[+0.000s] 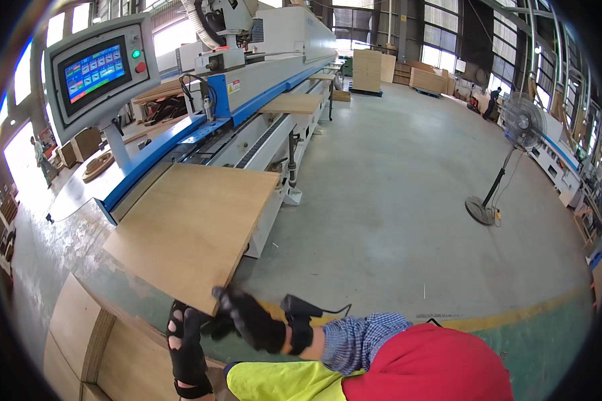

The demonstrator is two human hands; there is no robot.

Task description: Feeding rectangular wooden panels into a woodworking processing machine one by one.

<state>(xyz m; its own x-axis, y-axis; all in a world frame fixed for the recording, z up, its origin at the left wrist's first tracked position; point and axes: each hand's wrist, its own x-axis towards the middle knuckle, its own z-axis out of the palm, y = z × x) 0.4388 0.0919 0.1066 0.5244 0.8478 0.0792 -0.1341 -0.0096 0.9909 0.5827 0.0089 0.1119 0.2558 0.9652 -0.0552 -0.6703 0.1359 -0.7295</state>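
A flat rectangular wooden board point(190, 227) lies with its far end on the bed of a long woodworking machine point(274, 80), and its near end juts out toward me. My right hand point(251, 324), in a dark glove, grips the board's near right corner, fingers at the side edge. Close on its left, my left hand point(188, 351) wears a black glove with openings over the knuckles. It holds the board's near edge, its fingertips hidden beneath the wood. Around my right wrist is a black strap with a small dark device point(301, 307) and cable.
A control panel point(100, 70) with a lit screen stands at the upper left. More wooden panels point(80, 327) are at the lower left. Another board point(291, 103) rests farther along the machine. A pedestal fan point(523, 120) stands right, with stacked boards point(366, 70) in the distance.
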